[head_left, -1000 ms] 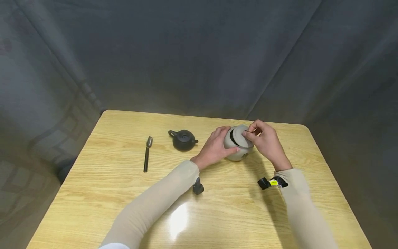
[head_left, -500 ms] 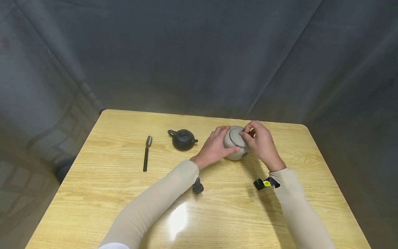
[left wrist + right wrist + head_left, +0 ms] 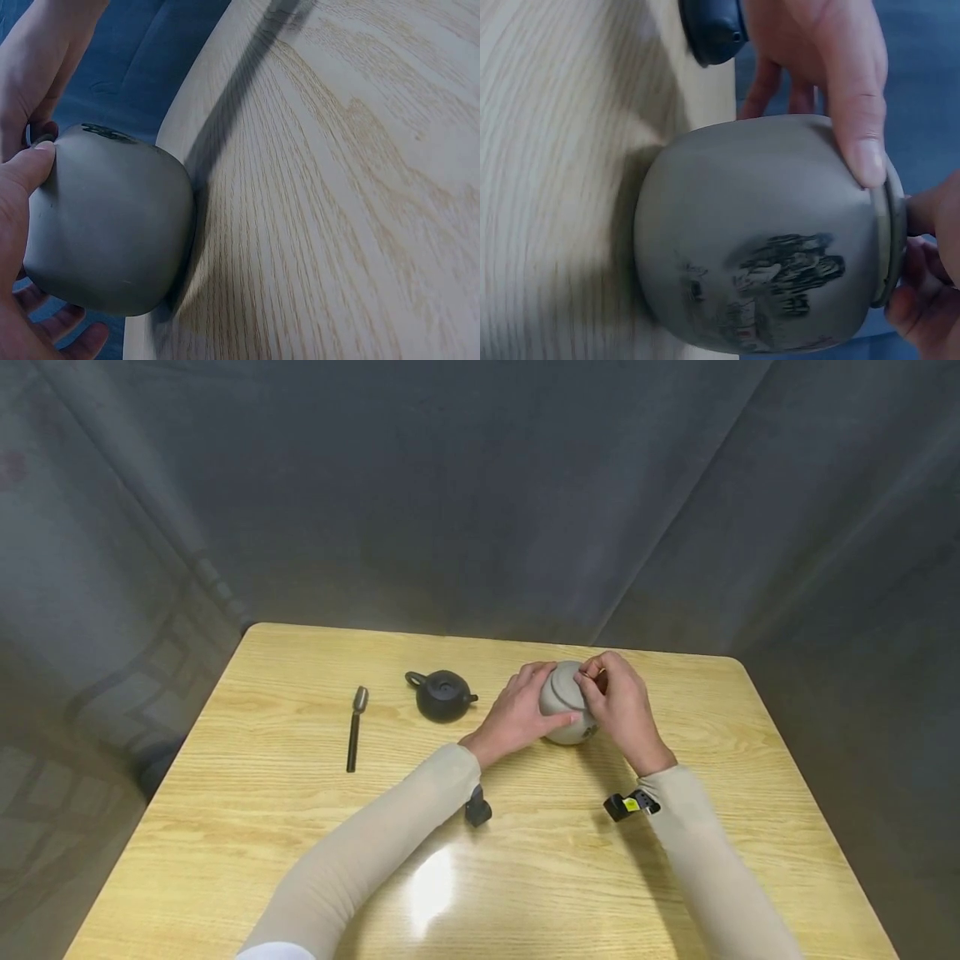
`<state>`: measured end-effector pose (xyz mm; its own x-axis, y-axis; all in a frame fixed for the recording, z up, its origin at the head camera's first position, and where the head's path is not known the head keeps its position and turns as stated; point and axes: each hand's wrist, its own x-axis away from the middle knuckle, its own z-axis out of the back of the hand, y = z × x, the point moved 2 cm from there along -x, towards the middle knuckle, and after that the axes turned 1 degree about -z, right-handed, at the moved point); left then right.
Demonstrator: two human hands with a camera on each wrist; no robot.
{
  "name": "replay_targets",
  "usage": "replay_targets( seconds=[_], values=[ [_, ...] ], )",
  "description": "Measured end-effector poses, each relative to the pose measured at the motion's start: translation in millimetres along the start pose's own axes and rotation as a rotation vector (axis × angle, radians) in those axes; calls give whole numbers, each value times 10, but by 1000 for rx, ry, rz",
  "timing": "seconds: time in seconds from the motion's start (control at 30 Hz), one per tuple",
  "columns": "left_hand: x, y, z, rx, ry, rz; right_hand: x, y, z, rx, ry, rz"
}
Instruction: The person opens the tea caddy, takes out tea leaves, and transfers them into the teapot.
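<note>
A grey round-bodied jar (image 3: pixel 567 732) stands toward the back right of the table, with a dark painted scene on its side in the right wrist view. My left hand (image 3: pixel 525 714) grips its left side, thumb near the rim and fingers round the far side. On the jar's mouth lies a matching grey lid (image 3: pixel 564 683); a thin pale strip shows under the lid's edge (image 3: pixel 894 225) in the right wrist view. My right hand (image 3: pixel 628 714) pinches the top of the lid between thumb and fingers, which hide the part they hold.
Left of the jar sits a small dark teapot (image 3: pixel 443 697), its spout toward my left hand. Farther left lies a scoop (image 3: pixel 355 731) with a black handle and metal head. A grey curtain (image 3: pixel 480 510) hangs behind the wooden table (image 3: pixel 525 877).
My right hand has moved left with the lid, and the dark gap at the jar's mouth has been covered. The left hand has kept its grip on the jar.
</note>
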<state>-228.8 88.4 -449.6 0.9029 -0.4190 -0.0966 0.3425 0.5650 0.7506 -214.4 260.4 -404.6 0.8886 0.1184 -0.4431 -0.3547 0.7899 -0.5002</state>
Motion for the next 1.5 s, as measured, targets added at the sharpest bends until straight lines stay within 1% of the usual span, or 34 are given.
replay_targets(
  seconds=[0.27, 0.4, 0.63, 0.8, 0.93, 1.1, 1.23, 1.3, 1.4, 1.5],
  values=[
    [-10, 18, 33, -3, 9, -16, 48, -5, -61, 18, 36, 98],
    [-12, 28, 58, 4, 22, -13, 40, -5, -76, 20, 36, 135],
    [-21, 60, 43, -4, 14, -19, 64, -8, -39, -23, 50, 104],
    [-16, 87, 42, -11, 9, -24, 158, -29, -30, -23, 49, 80],
    [-11, 95, 46, -18, 5, -30, 275, -55, 15, 0, 12, 66],
    [1, 85, 44, -54, 11, -22, 409, -64, 89, -9, -44, 34],
    [-3, 85, 33, -67, 10, -30, 495, -55, 114, -18, -60, 16],
    [0, 80, 26, -94, 12, -38, 526, -53, 118, -23, -67, 10],
    [32, 37, 20, -160, 26, -58, 561, -55, 124, -33, -79, -2],
    [108, -19, 44, -238, 39, -105, 603, -56, 144, -36, -80, -12]
  ],
)
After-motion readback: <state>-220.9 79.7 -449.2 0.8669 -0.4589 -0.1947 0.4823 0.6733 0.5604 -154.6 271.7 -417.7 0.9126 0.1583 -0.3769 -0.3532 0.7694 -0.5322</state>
